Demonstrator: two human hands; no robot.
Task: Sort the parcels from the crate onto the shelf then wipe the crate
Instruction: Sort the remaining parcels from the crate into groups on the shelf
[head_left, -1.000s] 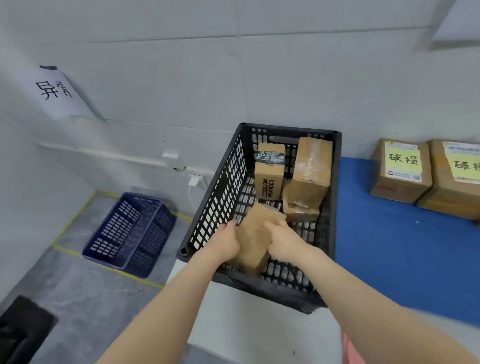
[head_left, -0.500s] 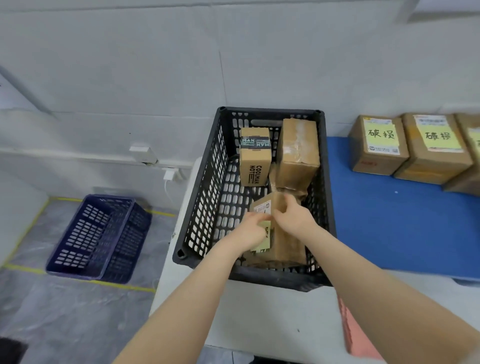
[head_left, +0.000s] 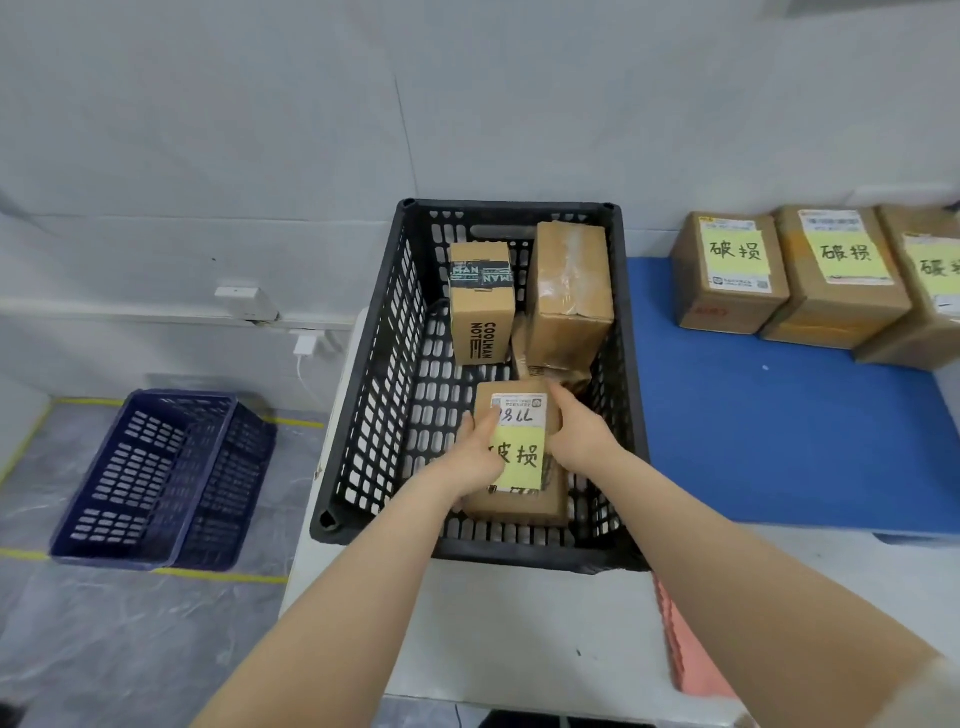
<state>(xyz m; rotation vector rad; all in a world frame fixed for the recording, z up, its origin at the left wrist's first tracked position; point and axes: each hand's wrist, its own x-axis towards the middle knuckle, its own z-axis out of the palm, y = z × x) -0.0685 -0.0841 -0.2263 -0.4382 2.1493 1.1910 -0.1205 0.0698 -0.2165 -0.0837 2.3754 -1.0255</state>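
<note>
Black crate (head_left: 631, 395) on a white worktop (head_left: 519, 623), taken here as the landmark. Inside it, at the near end — a brown parcel (head_left: 519, 493) with a white shipping label and a yellow note in handwritten characters, face up. Left hand (head_left: 475, 457) grips the parcel's left edge, thumb laid over the label, fingers curled round the side. Right hand (head_left: 579, 439) grips the right edge, fingers wrapped over the far corner. Cannot tell whether the parcel rests on the crate floor or is raised off it.

At the crate's far end: a printed box (head_left: 480, 306) with black tape stands at the left; a taped brown parcel (head_left: 569, 296) leans at the right — just beside each other. A further brown package (head_left: 535, 364) shows partly beneath the taped one.

Right of the crate, a blue mat (head_left: 769, 431) carries three yellow-noted boxes (head_left: 730, 270) in a row along the wall. Left of the crate, down on the floor, a dark blue crate (head_left: 156, 478) lies tilted inside yellow tape lines. Near right of the crate, a pink object (head_left: 691, 654) at the worktop edge, partly hidden by the right arm.
</note>
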